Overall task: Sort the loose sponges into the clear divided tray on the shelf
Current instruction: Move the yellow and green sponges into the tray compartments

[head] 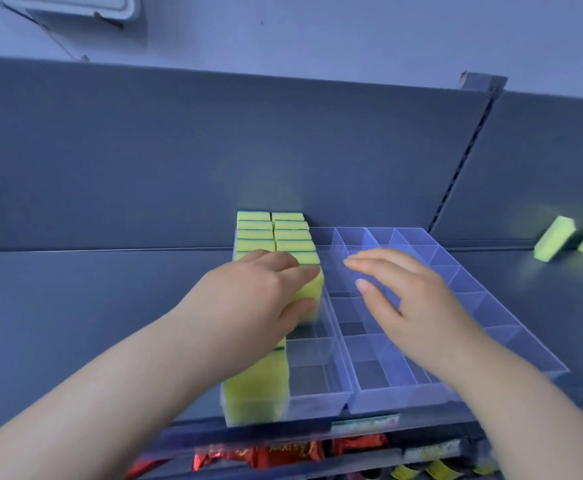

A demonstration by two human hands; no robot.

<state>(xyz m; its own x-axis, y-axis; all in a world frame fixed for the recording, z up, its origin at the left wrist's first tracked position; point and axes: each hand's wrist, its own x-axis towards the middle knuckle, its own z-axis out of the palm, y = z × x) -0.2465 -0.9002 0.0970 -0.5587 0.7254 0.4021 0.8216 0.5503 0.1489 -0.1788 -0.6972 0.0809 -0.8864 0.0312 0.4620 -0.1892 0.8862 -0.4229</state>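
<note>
Head: left hand [259, 292] grips sponge [308, 289] beside open compartments [314, 358].

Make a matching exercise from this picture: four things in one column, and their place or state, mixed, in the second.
1 left hand
2 right hand
3 two loose sponges
4 red packets

A below the tray
B open, over empty compartments
C grips a sponge
D on the shelf, right of the tray

Pairs: 1-C, 2-B, 3-D, 4-A
</note>
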